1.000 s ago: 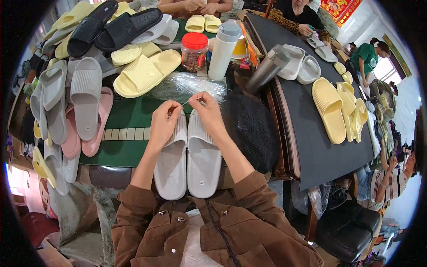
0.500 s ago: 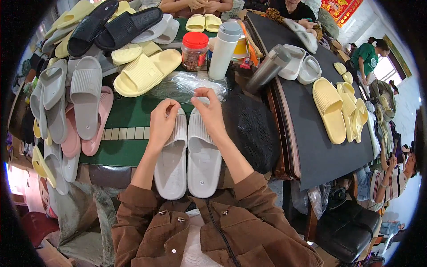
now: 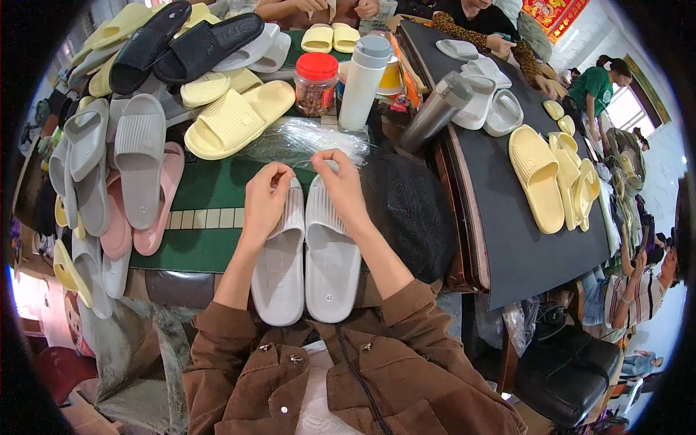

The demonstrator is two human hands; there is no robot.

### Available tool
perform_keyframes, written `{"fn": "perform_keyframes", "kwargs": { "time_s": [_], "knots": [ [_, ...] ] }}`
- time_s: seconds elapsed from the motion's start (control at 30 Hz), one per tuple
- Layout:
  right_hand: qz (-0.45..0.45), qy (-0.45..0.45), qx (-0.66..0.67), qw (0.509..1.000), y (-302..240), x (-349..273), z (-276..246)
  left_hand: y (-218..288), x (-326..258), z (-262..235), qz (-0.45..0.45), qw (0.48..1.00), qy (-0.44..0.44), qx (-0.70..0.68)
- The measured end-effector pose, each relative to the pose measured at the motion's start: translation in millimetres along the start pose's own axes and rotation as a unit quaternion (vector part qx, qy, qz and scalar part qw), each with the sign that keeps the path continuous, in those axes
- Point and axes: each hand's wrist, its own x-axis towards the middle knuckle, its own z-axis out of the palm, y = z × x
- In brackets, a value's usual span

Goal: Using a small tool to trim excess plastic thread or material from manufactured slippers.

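Seemingly mid-fingerwork, left hand (image 3: 265,201) and right hand (image 3: 344,190) are curling over grey slippers (image 3: 278,286), any grasp unclear, next move needing finesse.

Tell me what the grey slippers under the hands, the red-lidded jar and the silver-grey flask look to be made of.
Grey slippers: probably moulded foam or rubber, matte, judging by the even ribbing. Red-lidded jar: clear, glossy plastic or glass, contents showing through. Silver-grey flask: likely metal, satin, from its soft sheen.
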Motion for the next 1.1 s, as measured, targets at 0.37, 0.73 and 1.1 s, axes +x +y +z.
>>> {"fn": "perform_keyframes", "kwargs": {
  "time_s": [0.37,0.73,1.1],
  "knots": [
    [-0.038,-0.060,-0.068,0.995,10,4,0,5,-1,0,-0.005,1.000,-0.002,0.002],
    [-0.010,-0.071,-0.083,0.994,0,1,2,4,0,-1,-0.005,1.000,0.007,-0.028],
    [-0.008,-0.070,-0.056,0.996,4,2,2,2,0,1,-0.003,1.000,0.001,-0.011]
  ]
}}
